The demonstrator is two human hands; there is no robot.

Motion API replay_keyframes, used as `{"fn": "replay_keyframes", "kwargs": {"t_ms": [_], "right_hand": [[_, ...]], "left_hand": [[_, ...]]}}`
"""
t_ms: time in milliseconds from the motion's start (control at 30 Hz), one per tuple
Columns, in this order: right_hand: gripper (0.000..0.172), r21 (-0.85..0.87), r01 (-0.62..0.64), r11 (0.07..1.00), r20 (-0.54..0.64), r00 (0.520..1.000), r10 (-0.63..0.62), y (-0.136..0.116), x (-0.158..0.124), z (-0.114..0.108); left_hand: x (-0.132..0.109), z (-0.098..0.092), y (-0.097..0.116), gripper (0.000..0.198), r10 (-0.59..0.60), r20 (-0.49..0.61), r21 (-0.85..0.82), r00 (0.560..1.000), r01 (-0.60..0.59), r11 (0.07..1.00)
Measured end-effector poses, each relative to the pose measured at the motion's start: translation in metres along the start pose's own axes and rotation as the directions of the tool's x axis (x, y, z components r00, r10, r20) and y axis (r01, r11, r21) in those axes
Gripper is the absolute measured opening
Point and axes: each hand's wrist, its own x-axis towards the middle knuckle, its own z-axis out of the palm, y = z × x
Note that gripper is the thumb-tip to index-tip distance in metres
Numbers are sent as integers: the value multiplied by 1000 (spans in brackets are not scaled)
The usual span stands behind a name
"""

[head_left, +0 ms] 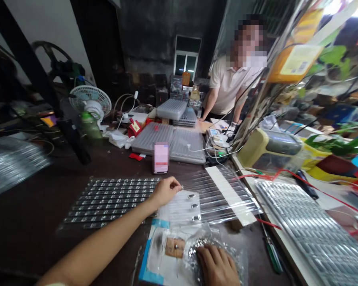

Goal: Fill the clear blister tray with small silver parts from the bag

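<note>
Resting with fingers together, the left hand (165, 192) lies on a clear plastic bag (180, 210); the right hand (217, 265) curves over a crinkled silver foil pouch (201, 252), grip unclear.

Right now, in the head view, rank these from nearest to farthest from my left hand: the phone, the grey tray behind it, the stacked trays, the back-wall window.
From the left hand:
1. Phone, just ahead of the hand.
2. Grey ribbed tray, directly behind the phone.
3. Stacked grey trays, farther back on the bench.
4. Window, on the far wall.
</note>
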Motion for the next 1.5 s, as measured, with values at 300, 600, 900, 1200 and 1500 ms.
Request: {"fn": "replay_keyframes", "kwargs": {"t_ms": [300,600,900,1200,1500], "right_hand": [[14,149,-97,984,-35,994,103,-16,17,-10],[18,324,-173,930,-22,982,190,-20,19,-19],[16,394,-177,902,11,982,188,-30,22,-18],[18,345,-222,912,52,975,218,-39,32,-12],[14,310,-224,924,114,974,198,-66,46,0]], "left_hand": [[-95,-35,-17,21,-229,181,-341,956,279,897],[-132,19,-2,13,41,114,-56,993,-35,998],[-134,24,-6,15,187,108,114,976,-199,973],[-134,26,-5,14,161,120,68,980,-170,983],[-126,19,-14,13,-8,-21,-181,1000,4,984]]}}
